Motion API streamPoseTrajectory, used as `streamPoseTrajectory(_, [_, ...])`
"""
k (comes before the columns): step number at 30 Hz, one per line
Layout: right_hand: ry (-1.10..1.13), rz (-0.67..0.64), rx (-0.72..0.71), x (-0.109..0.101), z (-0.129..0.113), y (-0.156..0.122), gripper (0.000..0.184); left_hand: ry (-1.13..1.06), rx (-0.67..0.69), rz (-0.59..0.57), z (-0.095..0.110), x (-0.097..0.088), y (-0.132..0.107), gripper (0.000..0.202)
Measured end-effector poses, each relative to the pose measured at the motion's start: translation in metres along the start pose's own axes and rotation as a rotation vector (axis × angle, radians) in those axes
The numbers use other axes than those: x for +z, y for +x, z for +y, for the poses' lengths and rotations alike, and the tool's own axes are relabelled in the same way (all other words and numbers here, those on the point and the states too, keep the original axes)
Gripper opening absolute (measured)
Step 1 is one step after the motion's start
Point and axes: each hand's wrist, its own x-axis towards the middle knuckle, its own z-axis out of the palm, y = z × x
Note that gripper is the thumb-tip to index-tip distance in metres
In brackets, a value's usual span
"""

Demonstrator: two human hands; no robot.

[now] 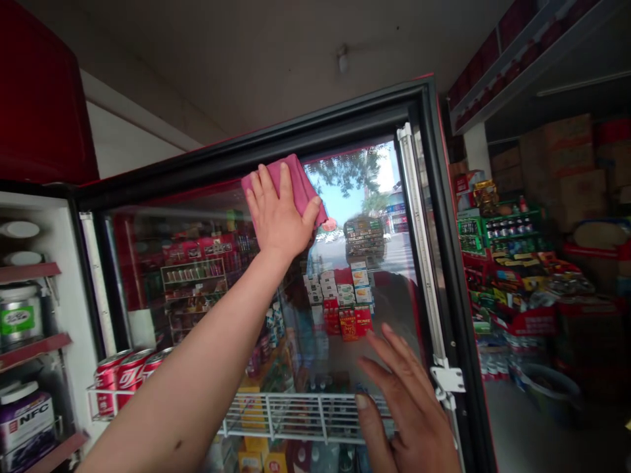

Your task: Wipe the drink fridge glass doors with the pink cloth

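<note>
My left hand reaches up and presses a pink cloth flat against the top of a fridge's glass door, just under the black door frame. The fingers lie spread over the cloth and the thumb hooks its right edge. My right hand rests lower on the same glass, open, with fingers flat and pointing up-left, near the white hinge bracket. The glass reflects a street and shop shelves.
Red cans stand on a white wire rack behind the glass. The open fridge at left holds jars and an NFC bottle on shelves. At right are stocked shop shelves, stacked cartons and a floor aisle.
</note>
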Motion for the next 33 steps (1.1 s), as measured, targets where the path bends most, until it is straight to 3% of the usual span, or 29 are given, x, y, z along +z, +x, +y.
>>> streamPoseTrajectory(3, [0.003, 0.001, 0.017, 0.003, 0.005, -0.004, 0.028, 0.046, 0.111, -0.020, 0.011, 0.001, -0.036, 0.097])
streamPoseTrajectory(9, [0.055, -0.022, -0.009, 0.006, 0.010, -0.023, 0.032, 0.128, 0.451, -0.170, 0.014, -0.003, -0.153, 0.099])
streamPoseTrajectory(11, [0.066, -0.022, -0.004, 0.006, 0.014, -0.028, 0.034, 0.136, 0.591, -0.269, 0.007, -0.007, -0.178, 0.100])
streamPoseTrajectory(13, [0.066, -0.016, -0.006, 0.003, 0.020, -0.031, 0.033, 0.132, 0.685, -0.322, -0.001, -0.011, -0.188, 0.101])
streamPoseTrajectory(15, [0.057, -0.013, -0.003, 0.000, 0.025, -0.031, 0.032, 0.118, 0.708, -0.315, -0.004, -0.011, -0.180, 0.099])
streamPoseTrajectory(17, [0.044, -0.012, 0.016, -0.005, 0.029, -0.029, 0.031, 0.112, 0.658, -0.270, 0.000, -0.009, -0.156, 0.096])
streamPoseTrajectory(23, [0.014, -0.010, 0.027, -0.013, 0.030, -0.022, 0.028, 0.038, 0.253, -0.069, 0.048, 0.014, -0.033, 0.097])
streamPoseTrajectory(26, [0.003, 0.007, 0.046, -0.012, 0.029, -0.020, 0.026, 0.004, 0.075, -0.010, 0.076, 0.024, 0.009, 0.100])
streamPoseTrajectory(29, [0.005, 0.005, 0.086, -0.013, 0.028, -0.018, 0.023, 0.003, 0.041, -0.009, 0.094, 0.028, 0.011, 0.101])
streamPoseTrajectory(33, [0.024, 0.001, 0.098, -0.015, 0.027, -0.016, 0.024, 0.020, 0.280, -0.089, 0.099, 0.024, -0.041, 0.099])
